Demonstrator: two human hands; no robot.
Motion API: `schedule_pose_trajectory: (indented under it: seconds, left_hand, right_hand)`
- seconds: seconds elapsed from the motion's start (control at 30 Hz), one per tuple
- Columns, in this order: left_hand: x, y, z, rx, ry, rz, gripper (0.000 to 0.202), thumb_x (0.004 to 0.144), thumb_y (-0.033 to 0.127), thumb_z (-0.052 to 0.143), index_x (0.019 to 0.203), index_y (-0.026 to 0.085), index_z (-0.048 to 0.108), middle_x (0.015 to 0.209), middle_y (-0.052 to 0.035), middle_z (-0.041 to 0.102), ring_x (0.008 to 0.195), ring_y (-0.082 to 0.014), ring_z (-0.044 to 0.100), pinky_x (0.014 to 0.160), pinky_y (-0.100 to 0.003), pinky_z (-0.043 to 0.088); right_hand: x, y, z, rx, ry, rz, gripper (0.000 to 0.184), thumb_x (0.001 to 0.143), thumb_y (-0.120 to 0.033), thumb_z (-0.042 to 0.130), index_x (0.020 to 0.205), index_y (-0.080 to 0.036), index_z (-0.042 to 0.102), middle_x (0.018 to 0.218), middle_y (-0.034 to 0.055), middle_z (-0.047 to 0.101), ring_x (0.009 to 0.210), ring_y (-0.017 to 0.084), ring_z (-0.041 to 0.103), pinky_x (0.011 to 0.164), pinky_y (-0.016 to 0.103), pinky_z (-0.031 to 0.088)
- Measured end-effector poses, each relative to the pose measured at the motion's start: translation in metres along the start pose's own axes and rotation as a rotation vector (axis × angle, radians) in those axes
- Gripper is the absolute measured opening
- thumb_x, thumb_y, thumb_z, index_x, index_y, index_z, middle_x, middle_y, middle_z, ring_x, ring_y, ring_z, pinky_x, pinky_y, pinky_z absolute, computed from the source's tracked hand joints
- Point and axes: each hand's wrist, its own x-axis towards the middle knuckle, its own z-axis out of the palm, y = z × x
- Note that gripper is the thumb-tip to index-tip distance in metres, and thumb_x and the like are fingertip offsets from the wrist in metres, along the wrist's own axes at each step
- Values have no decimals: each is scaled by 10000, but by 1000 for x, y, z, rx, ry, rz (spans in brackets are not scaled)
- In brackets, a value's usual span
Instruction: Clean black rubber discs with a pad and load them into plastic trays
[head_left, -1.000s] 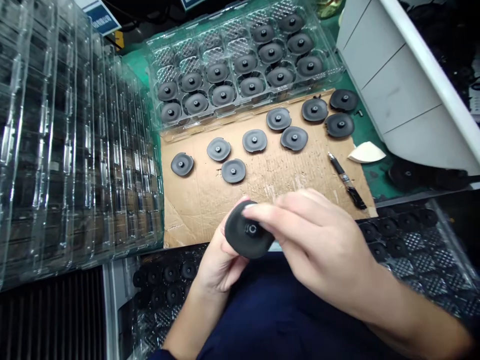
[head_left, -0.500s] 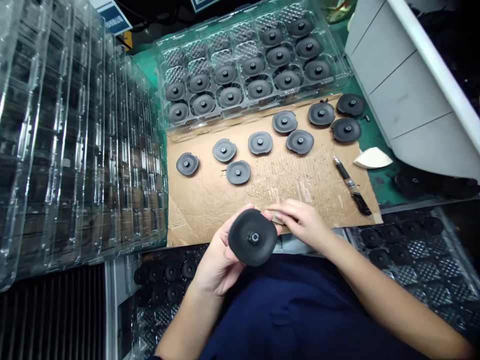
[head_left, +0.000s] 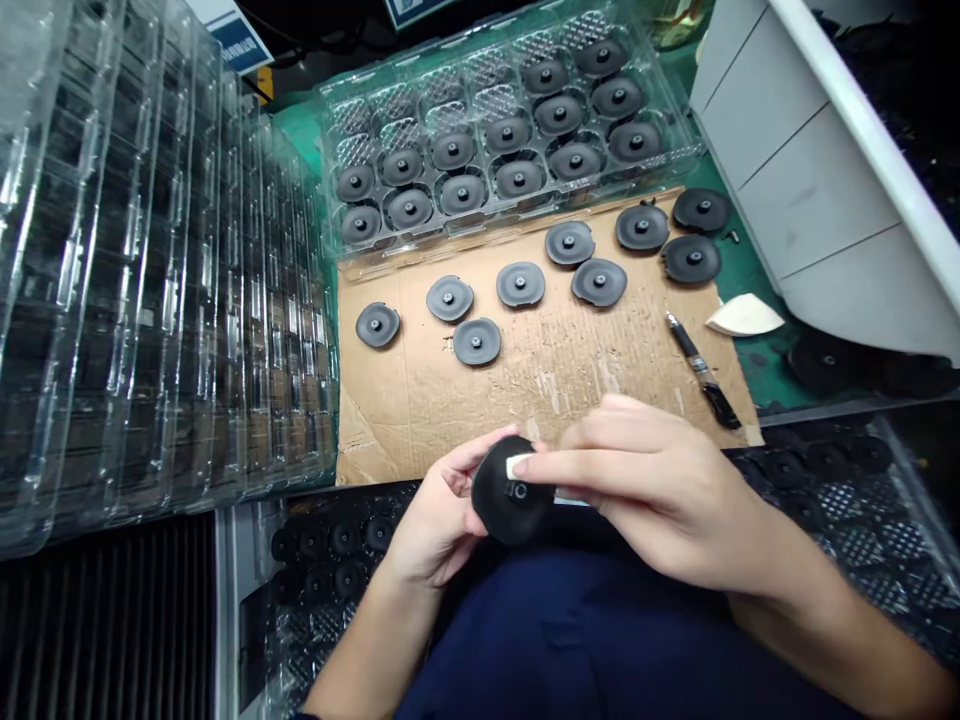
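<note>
My left hand (head_left: pixel 435 525) grips a black round disc (head_left: pixel 508 495) with a small hub at its middle, held over my lap near the cardboard's front edge. My right hand (head_left: pixel 652 495) reaches across from the right, fingers pressed together, and its fingertips press a small white piece (head_left: pixel 519 465) onto the disc's top face. Several grey discs (head_left: pixel 520 284) lie on the brown cardboard sheet (head_left: pixel 555 370) beyond my hands.
A clear tray (head_left: pixel 420 105) with several discs in its pockets stands behind the cardboard. Stacks of clear trays (head_left: pixel 150 280) fill the left. A black pen (head_left: pixel 701 370), a white scrap (head_left: pixel 744 316) and a grey-white housing (head_left: pixel 810 170) lie right. Trays of dark discs (head_left: pixel 825 480) sit below.
My right hand came back over the disc from its right side and now presses a white piece on its face. The left hand tilted the disc slightly rightward.
</note>
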Motion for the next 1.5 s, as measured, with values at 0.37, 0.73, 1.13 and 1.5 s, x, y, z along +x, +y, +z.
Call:
schedule_pose_trajectory:
  seconds: [0.37,0.73,1.13,1.5]
  left_hand:
    - [-1,4,15,-114,-81,120,549,498,257,890,1020,282,723,1035,-5,756,928,-172,709,811,-208,548]
    - [4,-10,-2,-116,183,109,536,602,232,849,1110,239,678,931,22,736,815,-94,671,713,-126,517]
    - [12,-4,7,-109,120,122,490,663,301,809,1129,257,665,1070,16,717,919,-127,668,777,-150,525]
    - [20,-3,6,-95,123,143,544,629,350,825,1133,239,651,1158,-44,693,1027,-182,647,790,-191,543]
  right_hand:
    - [-19,-8,-1,232,338,274,248,881,-144,590,1074,-274,678,934,-7,702,782,113,622,624,213,469]
    - [14,-9,18,-30,260,66,273,886,-40,502,1027,-166,699,882,36,722,805,137,641,700,277,424]
    - [21,-8,12,-59,233,23,273,892,-54,483,1024,-166,695,877,28,720,776,138,625,673,288,406]
    - [19,-5,4,-116,113,165,264,882,-73,528,1021,-220,699,829,-2,711,733,126,620,657,268,433]
